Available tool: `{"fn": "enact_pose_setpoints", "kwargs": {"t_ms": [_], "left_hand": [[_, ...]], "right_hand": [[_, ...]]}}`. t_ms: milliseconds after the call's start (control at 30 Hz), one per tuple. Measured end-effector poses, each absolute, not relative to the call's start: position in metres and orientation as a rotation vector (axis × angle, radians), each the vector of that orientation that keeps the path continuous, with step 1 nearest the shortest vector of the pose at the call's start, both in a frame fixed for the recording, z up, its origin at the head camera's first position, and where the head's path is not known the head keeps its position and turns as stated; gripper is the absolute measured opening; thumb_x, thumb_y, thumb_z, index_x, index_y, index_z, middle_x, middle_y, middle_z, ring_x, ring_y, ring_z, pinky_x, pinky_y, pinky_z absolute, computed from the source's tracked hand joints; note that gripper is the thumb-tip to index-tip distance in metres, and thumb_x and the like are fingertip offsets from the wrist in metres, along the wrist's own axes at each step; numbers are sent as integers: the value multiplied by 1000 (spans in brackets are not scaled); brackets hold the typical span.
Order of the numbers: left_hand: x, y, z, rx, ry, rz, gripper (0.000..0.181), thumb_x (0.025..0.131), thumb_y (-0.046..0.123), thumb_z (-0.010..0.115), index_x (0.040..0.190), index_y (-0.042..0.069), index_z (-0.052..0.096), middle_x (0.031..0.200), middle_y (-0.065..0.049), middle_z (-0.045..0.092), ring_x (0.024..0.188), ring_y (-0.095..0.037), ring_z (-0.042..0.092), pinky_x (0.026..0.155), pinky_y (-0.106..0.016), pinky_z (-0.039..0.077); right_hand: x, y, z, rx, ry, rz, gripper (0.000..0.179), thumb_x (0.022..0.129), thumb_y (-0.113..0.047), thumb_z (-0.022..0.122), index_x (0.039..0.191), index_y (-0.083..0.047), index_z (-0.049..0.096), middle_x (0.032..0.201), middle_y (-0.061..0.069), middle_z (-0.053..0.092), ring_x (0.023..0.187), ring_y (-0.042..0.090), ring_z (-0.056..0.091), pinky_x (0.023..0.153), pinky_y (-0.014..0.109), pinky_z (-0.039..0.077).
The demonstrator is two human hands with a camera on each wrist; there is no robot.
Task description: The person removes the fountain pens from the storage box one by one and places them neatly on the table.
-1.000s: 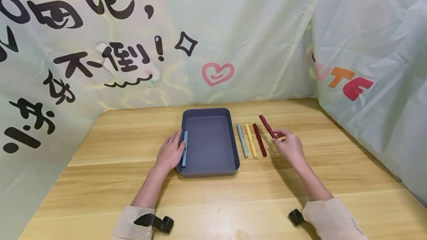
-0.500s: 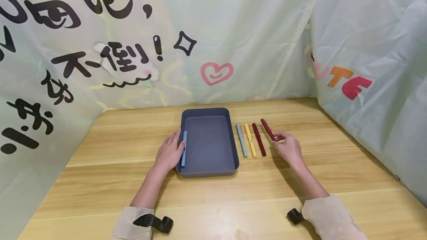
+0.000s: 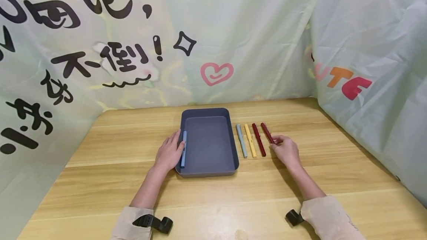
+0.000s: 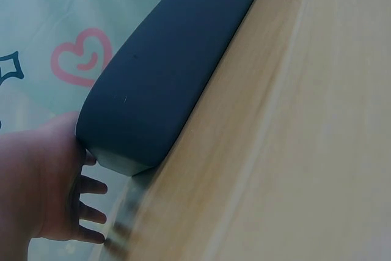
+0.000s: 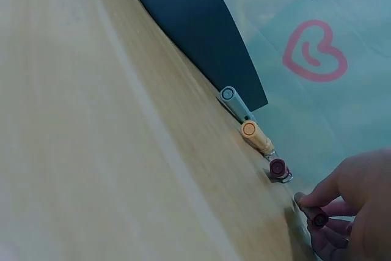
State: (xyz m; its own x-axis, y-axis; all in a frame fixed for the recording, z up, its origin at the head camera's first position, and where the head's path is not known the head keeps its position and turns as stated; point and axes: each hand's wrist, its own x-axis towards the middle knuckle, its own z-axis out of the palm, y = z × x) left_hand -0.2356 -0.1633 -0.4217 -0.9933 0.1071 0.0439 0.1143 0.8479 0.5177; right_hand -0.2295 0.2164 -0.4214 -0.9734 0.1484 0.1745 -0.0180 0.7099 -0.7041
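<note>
My right hand (image 3: 287, 151) pinches the near end of a dark red pen (image 3: 266, 131), which points away to the left. To its left lie another dark red pen (image 3: 259, 140), a yellow pen (image 3: 250, 140) and a light blue pen (image 3: 241, 140), side by side. In the right wrist view the held pen's round end (image 5: 319, 218) shows between the fingers. My left hand (image 3: 169, 151) holds the left wall of a dark grey-blue tray (image 3: 210, 143), fingers outside and thumb over the rim. Inside, along that wall, a blue pen (image 3: 184, 155) lies by the thumb.
The wooden table (image 3: 213, 206) reaches back to a printed cloth (image 3: 260, 29) that hangs behind it and along the sides. A black wrist camera (image 3: 165, 225) sits by the left sleeve and another black camera (image 3: 294, 217) by the right.
My right hand has lowered the dark red pen toward the table, beside the other dark red one, and nearer to me. The left hand and tray stay put.
</note>
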Motion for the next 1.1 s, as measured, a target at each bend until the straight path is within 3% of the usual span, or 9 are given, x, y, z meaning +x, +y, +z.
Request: {"fn": "enact_pose_setpoints", "kwargs": {"t_ms": [400,867,1100], "left_hand": [[-237,-168,-421,-172,-3017,-849,57,99,35,30,149,12,13,149,-17,19,131,-44,17,103,-57,16],[-235,-165,-419,-183,-3023,-848,57,99,34,30,149,12,13,148,-18,20,131,-44,17,103,-57,17],[-234,-164,-420,-193,-3016,-845,56,99,34,31,149,12,15,148,-18,20,131,-44,18,103,-57,17]], "right_hand": [[-230,207,-430,-20,-2635,1009,28,80,-1,66,106,10,62,92,21,59,82,33,54,67,42,43],[-228,211,-432,-20,-2662,970,27,83,-4,64,105,12,61,88,18,57,78,31,52,66,42,42],[-227,212,-433,-1,-2636,968,31,83,-3,64,112,8,60,85,16,58,73,29,53,60,38,41]]}}
